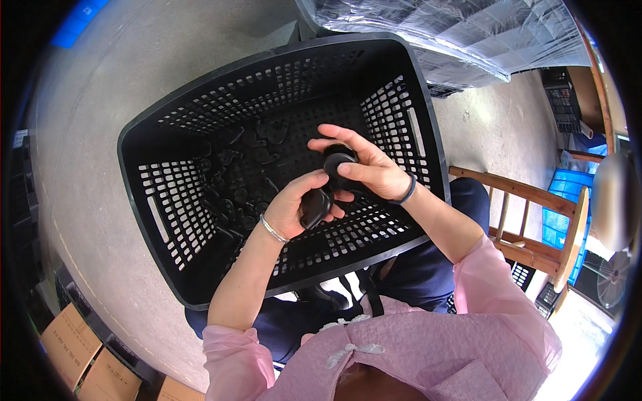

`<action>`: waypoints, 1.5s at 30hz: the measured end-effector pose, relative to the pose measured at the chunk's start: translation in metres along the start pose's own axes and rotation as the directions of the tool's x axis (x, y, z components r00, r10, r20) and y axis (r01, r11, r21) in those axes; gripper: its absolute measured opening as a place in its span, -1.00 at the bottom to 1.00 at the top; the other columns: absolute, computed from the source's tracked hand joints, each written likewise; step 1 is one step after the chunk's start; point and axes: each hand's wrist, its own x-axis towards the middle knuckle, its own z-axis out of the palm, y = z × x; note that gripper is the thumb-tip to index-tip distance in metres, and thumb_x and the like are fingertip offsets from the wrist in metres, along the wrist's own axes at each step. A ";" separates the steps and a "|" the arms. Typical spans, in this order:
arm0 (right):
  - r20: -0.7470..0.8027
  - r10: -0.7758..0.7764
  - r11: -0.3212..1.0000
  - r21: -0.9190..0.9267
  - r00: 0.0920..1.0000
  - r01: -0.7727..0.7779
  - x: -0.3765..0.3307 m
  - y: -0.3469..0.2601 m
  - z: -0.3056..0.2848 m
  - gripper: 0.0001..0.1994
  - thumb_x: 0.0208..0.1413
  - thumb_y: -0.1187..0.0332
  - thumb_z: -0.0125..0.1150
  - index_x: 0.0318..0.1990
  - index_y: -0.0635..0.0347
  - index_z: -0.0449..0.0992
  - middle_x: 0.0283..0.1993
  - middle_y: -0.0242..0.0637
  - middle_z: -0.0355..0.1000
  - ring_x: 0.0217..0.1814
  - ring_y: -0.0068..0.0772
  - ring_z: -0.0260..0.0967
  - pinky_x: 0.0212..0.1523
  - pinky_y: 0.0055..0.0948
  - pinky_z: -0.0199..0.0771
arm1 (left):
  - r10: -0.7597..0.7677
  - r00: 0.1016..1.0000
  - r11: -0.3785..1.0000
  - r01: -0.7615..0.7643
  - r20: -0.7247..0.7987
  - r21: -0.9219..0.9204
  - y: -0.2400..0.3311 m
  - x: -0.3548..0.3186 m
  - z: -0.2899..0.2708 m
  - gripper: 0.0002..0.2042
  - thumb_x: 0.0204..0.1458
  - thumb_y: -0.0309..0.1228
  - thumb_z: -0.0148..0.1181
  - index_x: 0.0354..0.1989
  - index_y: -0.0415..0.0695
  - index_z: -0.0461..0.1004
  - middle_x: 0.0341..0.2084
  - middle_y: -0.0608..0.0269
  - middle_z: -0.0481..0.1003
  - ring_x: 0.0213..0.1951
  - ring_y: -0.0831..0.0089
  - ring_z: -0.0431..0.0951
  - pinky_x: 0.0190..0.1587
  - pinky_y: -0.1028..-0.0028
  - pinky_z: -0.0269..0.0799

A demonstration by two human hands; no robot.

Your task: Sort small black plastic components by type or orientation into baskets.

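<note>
Over the large black plastic basket (pixel 420 227), my two hands are close together. My left hand (pixel 294 200) is closed round a glossy black rounded piece (pixel 315 210), with thumb and fingers on either side. Pinched by the thumb and fingers of my right hand (pixel 374 170) is a black piece with a round, disc-like end (pixel 336 162). The two pieces nearly meet between my hands, and I cannot tell whether they are joined. Several similar curved black pieces (pixel 241 194) lie loose on the basket's floor, mostly toward its left side.
A stack wrapped in silvery plastic film (pixel 461 40) stands beyond the basket. To the right are a wooden chair (pixel 521 194), a blue crate (pixel 562 217) and a fan (pixel 612 281). Cardboard boxes (pixel 71 344) sit at lower left. My knees flank the basket's near side.
</note>
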 end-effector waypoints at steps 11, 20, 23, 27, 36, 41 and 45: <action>-0.244 -0.100 0.760 -0.645 0.965 -0.084 0.000 0.002 -0.013 -0.63 0.08 0.19 -0.01 -0.02 0.21 0.32 -0.31 -0.37 0.40 -0.30 -0.58 0.31 -0.27 -0.56 0.33 | 0.351 0.902 0.919 -0.282 -0.252 0.275 -0.001 -0.001 0.003 -0.78 0.00 -0.37 -0.02 -0.24 -0.23 0.40 -0.50 0.13 0.46 -0.55 0.46 0.47 -0.49 0.62 0.38; -0.264 0.260 0.966 0.082 0.929 -0.247 0.001 0.036 -0.005 -0.66 0.13 0.19 -0.11 -0.13 0.33 0.33 -0.38 -0.30 0.38 -0.47 -0.58 0.33 -0.48 -0.64 0.40 | 0.401 0.871 0.883 -0.284 -0.283 0.374 0.000 0.003 -0.001 -0.79 0.00 -0.28 0.04 -0.46 -0.20 0.42 -0.55 0.25 0.44 -0.54 0.50 0.47 -0.51 0.61 0.39; -0.298 0.207 0.975 0.143 0.932 -0.171 0.001 0.032 -0.004 -0.65 0.13 0.18 -0.10 -0.11 0.29 0.33 -0.40 -0.38 0.36 -0.44 -0.67 0.30 -0.42 -0.70 0.36 | 0.286 0.929 0.941 -0.225 -0.237 0.255 0.004 0.001 -0.004 -0.75 0.04 -0.23 -0.03 -0.40 -0.18 0.41 -0.53 0.22 0.45 -0.53 0.47 0.48 -0.52 0.60 0.39; -0.441 0.032 0.998 0.070 0.897 -0.001 0.006 0.025 -0.010 -0.69 0.14 0.21 -0.11 -0.08 0.22 0.32 -0.37 -0.48 0.33 -0.41 -0.71 0.26 -0.33 -0.73 0.31 | 0.078 0.981 0.987 -0.051 -0.175 0.151 -0.002 0.005 -0.007 -0.63 0.07 -0.11 -0.15 -0.23 -0.20 0.35 -0.44 0.13 0.44 -0.47 0.37 0.49 -0.46 0.50 0.43; -0.264 0.033 0.990 0.141 0.964 0.004 0.002 0.018 -0.006 -0.71 0.15 0.24 -0.13 -0.07 0.19 0.33 -0.29 -0.45 0.33 -0.34 -0.69 0.25 -0.31 -0.69 0.31 | 0.098 0.995 0.978 -0.092 -0.022 0.187 -0.009 0.006 -0.002 -0.66 0.01 -0.19 0.00 -0.20 -0.25 0.36 -0.44 0.21 0.41 -0.39 0.45 0.43 -0.35 0.51 0.37; -0.261 0.207 0.978 0.076 0.943 -0.194 0.003 0.012 -0.010 -0.63 0.09 0.21 -0.04 0.00 0.24 0.29 -0.21 -0.37 0.35 -0.22 -0.63 0.30 -0.18 -0.62 0.32 | 0.755 0.646 0.367 -0.269 -0.116 0.890 -0.009 0.007 -0.004 -0.75 -0.28 -0.41 0.29 -0.39 -0.19 0.42 -0.50 0.31 0.43 -0.42 0.49 0.43 -0.35 0.53 0.33; -0.238 0.173 0.985 0.048 0.956 -0.166 0.003 0.009 -0.014 -0.65 0.08 0.27 -0.01 -0.01 0.25 0.30 -0.19 -0.33 0.36 -0.18 -0.60 0.32 -0.13 -0.60 0.35 | 0.825 0.564 0.193 -0.229 -0.032 0.954 -0.007 0.004 -0.002 -0.72 -0.26 -0.47 0.26 -0.30 -0.21 0.43 -0.40 0.24 0.47 -0.32 0.50 0.45 -0.24 0.57 0.33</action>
